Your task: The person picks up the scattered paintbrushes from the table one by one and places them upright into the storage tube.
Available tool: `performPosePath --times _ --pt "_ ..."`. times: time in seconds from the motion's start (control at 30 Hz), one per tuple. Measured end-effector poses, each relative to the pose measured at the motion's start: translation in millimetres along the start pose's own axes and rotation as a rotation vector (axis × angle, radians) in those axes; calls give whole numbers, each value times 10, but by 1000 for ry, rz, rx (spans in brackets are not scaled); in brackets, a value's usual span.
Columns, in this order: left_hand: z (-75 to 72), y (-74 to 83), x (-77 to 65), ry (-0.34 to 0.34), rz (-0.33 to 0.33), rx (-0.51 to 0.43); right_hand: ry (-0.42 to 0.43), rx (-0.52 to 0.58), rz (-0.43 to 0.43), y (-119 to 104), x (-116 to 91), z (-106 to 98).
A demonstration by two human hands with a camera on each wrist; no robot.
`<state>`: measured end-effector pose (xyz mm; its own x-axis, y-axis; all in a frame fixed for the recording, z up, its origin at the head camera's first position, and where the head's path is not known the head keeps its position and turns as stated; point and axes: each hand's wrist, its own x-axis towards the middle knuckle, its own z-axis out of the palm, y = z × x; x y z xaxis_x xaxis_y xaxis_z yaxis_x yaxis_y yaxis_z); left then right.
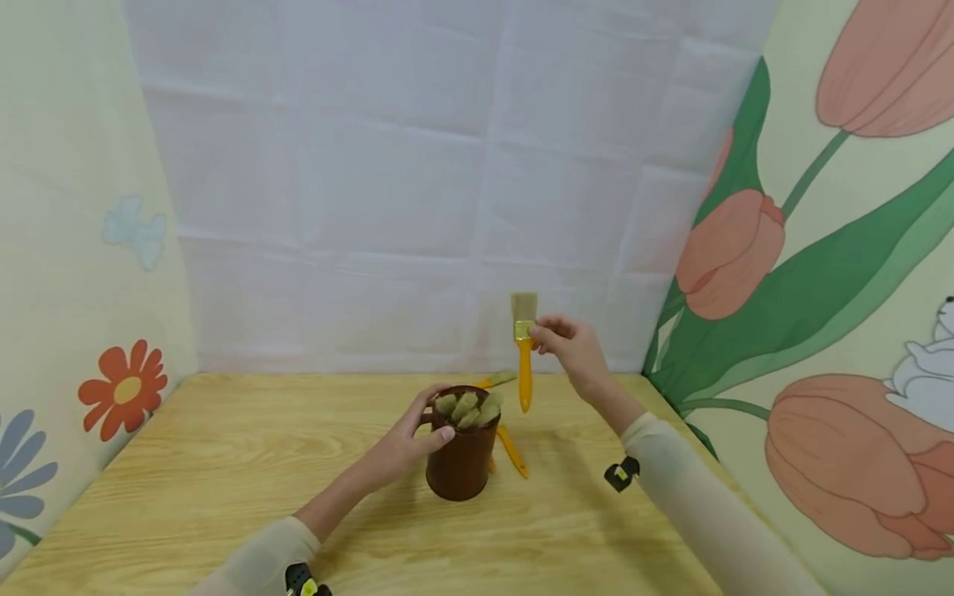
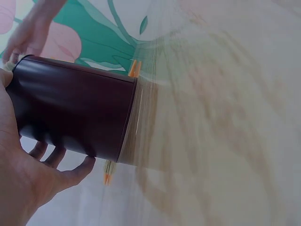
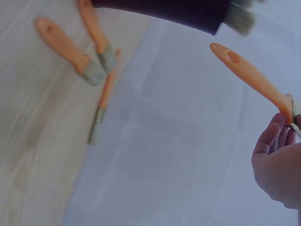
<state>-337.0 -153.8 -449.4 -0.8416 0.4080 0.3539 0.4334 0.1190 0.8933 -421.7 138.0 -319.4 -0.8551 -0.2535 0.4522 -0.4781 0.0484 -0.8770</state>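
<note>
A dark brown mug (image 1: 458,463) stands on the table with several paintbrushes (image 1: 467,410) in it, bristles up. My left hand (image 1: 406,443) grips the mug at its upper left, by the handle. In the left wrist view, the left hand's fingers (image 2: 77,173) lie along the mug's side (image 2: 75,108). To the right and higher, my right hand (image 1: 570,348) pinches a flat paintbrush (image 1: 525,364) near its metal band. That brush is upright, bristles up, its yellow-orange handle hanging down, apart from the mug. The right wrist view shows this handle (image 3: 251,77) below the mug's rim.
Loose brushes lie on the wooden table (image 1: 298,447) behind and right of the mug, one handle (image 1: 513,451) showing in the head view. The right wrist view shows a thin brush (image 3: 106,96) beside wider ones (image 3: 63,44). A white sheet (image 1: 387,199) hangs behind.
</note>
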Motion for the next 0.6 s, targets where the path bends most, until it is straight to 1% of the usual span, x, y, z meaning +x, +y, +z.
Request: performPosePath --times 0.13,0.27,0.47,0.6 --pt "-5 33 3 9 -1 4 4 58 -53 -147 52 56" --pt "-6 55 -12 14 -15 0 25 139 -84 -194 72 153" --pt "7 30 -19 -2 -17 -17 81 279 -129 -146 87 283" --pt "8 5 2 -8 -15 -26 74 309 -106 -62 58 364"
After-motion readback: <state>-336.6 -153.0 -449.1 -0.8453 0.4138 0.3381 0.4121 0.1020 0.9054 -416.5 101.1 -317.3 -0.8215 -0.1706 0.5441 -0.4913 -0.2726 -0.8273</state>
